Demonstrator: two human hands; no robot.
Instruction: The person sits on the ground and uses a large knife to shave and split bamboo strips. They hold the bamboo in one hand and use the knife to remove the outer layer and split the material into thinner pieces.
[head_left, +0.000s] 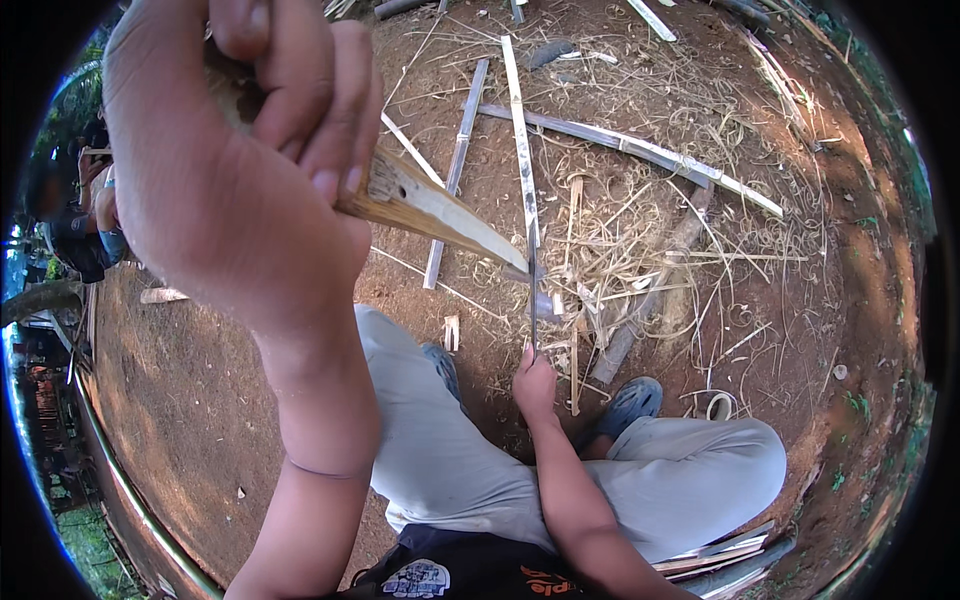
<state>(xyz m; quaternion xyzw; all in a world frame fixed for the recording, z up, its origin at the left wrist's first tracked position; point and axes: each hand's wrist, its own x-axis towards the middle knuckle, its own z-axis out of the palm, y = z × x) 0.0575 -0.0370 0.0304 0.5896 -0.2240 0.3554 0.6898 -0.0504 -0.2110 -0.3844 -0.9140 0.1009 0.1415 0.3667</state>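
Close to the camera on the left, my left hand (240, 160) is raised, its fingers closed round a split bamboo piece (430, 216). The piece has a pale face and a brown edge, and it slants down to the right. Its upper part is hidden by the hand. Lower in the middle, my right hand (535, 385) grips a long knife (533, 310), whose thin dark blade points away from me, seen nearly edge-on. The handle is hidden in the fist. The bamboo's lower end meets the blade in the picture; whether they touch I cannot tell.
Bamboo strips (518, 120) and a longer split strip (640, 150) lie on the brown soil ahead. Curly shavings (640, 270) surround a dark stick (650, 290). More slats (720, 560) lie beside my right thigh. At the far left sits another person (85, 220).
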